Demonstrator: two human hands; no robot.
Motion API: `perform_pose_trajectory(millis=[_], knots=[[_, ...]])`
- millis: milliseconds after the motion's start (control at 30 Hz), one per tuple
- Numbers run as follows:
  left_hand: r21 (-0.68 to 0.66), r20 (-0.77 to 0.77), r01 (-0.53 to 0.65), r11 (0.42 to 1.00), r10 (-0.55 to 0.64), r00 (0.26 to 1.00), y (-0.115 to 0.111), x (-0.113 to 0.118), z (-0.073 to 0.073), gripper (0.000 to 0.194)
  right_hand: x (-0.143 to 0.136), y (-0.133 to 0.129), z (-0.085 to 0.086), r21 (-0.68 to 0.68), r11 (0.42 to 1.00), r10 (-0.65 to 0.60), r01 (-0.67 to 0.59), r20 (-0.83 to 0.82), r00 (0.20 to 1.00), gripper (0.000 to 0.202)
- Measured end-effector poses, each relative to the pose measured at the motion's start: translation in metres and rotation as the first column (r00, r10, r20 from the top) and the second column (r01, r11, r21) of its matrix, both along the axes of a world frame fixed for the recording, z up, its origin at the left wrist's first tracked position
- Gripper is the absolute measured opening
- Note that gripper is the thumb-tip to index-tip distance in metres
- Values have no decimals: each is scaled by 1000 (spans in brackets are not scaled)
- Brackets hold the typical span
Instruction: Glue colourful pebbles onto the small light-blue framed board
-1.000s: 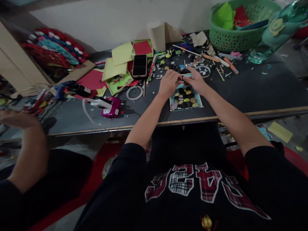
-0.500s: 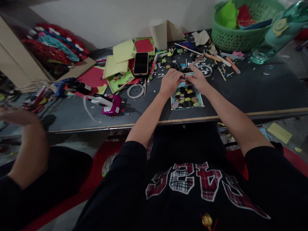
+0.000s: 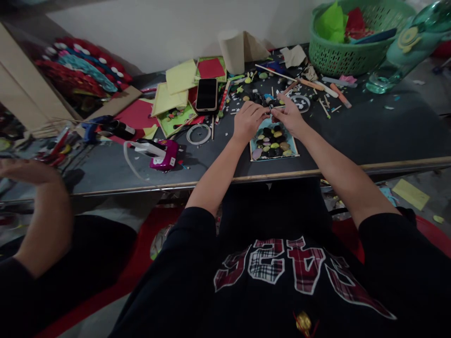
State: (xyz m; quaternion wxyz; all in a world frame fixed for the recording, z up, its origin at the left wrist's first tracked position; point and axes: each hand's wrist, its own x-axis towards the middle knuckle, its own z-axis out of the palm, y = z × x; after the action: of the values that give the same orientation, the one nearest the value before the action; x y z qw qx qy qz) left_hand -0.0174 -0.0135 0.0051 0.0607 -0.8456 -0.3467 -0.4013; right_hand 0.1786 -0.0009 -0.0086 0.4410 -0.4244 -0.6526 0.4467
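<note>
Near the middle of the table, my left hand and my right hand meet, fingertips pinched together. Between them is a small dark bit, too tiny and covered to identify. Both hands hang over the far side of a light-blue panel edged with thin pale sticks. Black, yellow-green and mauve pebbles cover the near part of the panel. My fingers hide its far edge. Just behind my hands lies a pile of dark pebbles, partly covered.
Left of me are a phone, a clear ring, a purple device and a blue glue gun. A green basket and a tilted bottle stand back right. Another person's arm reaches in at far left.
My hands stay over the panel, fingertips still together, with only slight finger movement. The view has shifted a little.
</note>
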Motion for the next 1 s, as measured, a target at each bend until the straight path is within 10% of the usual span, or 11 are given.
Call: perform_pose_trajectory(millis=[1000], knots=[[-159, -31, -136, 978, 133, 991, 1, 4, -3, 34, -2, -1, -7, 81, 997, 27, -18, -115, 993, 128]])
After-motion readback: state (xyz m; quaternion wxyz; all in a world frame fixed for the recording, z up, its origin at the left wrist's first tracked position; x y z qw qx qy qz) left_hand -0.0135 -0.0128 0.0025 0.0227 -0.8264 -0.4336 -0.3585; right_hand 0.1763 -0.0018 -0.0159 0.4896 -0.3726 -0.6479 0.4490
